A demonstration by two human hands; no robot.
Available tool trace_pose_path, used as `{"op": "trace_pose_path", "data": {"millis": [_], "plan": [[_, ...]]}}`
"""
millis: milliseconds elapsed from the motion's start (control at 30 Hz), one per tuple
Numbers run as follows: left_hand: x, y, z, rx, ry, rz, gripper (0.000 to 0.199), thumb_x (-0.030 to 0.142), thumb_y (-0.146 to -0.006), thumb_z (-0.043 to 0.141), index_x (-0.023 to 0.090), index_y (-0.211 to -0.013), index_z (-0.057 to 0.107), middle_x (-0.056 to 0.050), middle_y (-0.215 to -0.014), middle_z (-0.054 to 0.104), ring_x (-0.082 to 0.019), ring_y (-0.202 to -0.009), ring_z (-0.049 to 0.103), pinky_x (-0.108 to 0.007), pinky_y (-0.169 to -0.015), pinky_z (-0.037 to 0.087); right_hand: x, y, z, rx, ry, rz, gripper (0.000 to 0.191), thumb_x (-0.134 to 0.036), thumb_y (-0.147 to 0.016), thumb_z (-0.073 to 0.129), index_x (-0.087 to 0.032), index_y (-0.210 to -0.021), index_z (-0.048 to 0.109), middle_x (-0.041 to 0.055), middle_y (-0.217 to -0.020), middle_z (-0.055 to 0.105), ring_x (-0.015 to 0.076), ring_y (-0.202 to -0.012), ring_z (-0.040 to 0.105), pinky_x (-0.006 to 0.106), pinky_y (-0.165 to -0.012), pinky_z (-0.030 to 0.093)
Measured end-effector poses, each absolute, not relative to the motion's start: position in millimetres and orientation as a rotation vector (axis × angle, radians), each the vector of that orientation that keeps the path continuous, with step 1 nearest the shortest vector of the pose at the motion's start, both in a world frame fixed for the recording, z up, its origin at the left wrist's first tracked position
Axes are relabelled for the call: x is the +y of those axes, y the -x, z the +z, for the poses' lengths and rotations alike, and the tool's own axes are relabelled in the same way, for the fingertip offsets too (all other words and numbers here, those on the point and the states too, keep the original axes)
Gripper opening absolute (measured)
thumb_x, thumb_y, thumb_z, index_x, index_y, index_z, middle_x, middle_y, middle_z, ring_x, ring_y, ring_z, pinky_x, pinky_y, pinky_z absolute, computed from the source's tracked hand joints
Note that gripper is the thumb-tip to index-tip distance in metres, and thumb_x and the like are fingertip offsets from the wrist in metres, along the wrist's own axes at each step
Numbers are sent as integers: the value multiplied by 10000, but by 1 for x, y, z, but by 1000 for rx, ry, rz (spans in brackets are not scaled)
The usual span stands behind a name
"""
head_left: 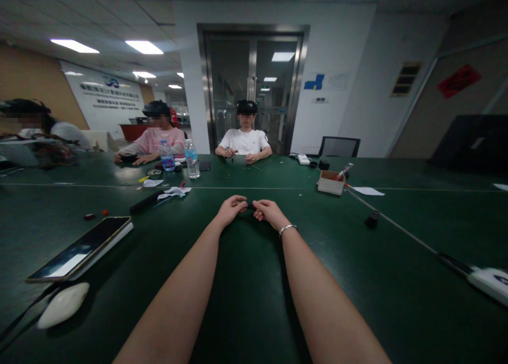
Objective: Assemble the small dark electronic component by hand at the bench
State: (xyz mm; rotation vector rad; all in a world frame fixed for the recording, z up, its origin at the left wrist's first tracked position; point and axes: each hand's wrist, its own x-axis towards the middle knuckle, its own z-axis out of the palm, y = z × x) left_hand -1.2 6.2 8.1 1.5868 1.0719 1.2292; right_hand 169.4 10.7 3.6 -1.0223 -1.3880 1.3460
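Observation:
Both my arms reach out over the dark green table (pixel 246 279). My left hand (pixel 230 211) is closed, its fingertips at one end of a small black object (pixel 250 207). The other end is pinched between the thumb and fingers of my right hand (pixel 271 214), which has a silver bracelet (pixel 287 229) at the wrist. The object is held just over or on the table, and the fingers cover much of it. It is too small for me to make out its kind.
A phone (pixel 85 247) on a white box and a white rounded object (pixel 63 305) lie at left. Water bottles (pixel 192 160) stand farther back. At right are a small carton (pixel 330 185), a black piece (pixel 372 219) and a cabled white power strip (pixel 490 280). Several people sit across the table.

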Motion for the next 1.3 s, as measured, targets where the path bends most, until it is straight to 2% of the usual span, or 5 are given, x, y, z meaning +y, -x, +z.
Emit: {"op": "trace_pose_path", "data": {"millis": [200, 467, 633, 900, 1300], "plan": [[10, 7, 4, 939, -1630, 1283, 430, 195, -592, 716, 144, -1002, 598, -52, -860, 643, -150, -798, 588, -304, -763, 443, 12, -171, 3, -1377, 999, 1365, 202, -301, -810, 624, -106, -783, 580, 22, -515, 608, 64, -403, 525, 141, -383, 421], [12, 9, 3, 996, -1652, 1237, 423, 107, -554, 685, 143, -967, 602, -40, -844, 619, -126, -720, 561, -279, -689, 447, 11, -170, 4, -1378, 1004, 1379, 153, -249, -809, 624, -100, -821, 592, 20, -508, 608, 66, -400, 528, 139, -380, 422], [8, 7, 7, 1015, -1660, 1224, 415, 147, -561, 703, 144, -966, 609, -12, -767, 602, -113, -677, 549, -266, -682, 435, 11, -170, 5, -1371, 1006, 1388, 141, -238, -814, 615, -99, -823, 595, 21, -504, 607, 69, -406, 536, 139, -382, 426], [11, 0, 5, 1076, -1615, 1164, 337, 338, -810, 485, 102, -1033, 574, 12, -567, 535, -107, -516, 492, -245, -541, 380, 10, -170, 5, -1357, 1002, 1394, 139, -241, -805, 626, -106, -815, 592, 13, -499, 600, 65, -398, 527, 137, -381, 421], [13, 5, 2, 1007, -1662, 1151, 391, 330, -707, 629, 137, -1043, 585, -2, -690, 582, -109, -601, 519, -254, -609, 402, 9, -172, 5, -1390, 922, 1361, 301, -90, -703, 660, -156, -986, 582, -31, -633, 581, 54, -434, 562, 138, -399, 457]]}}
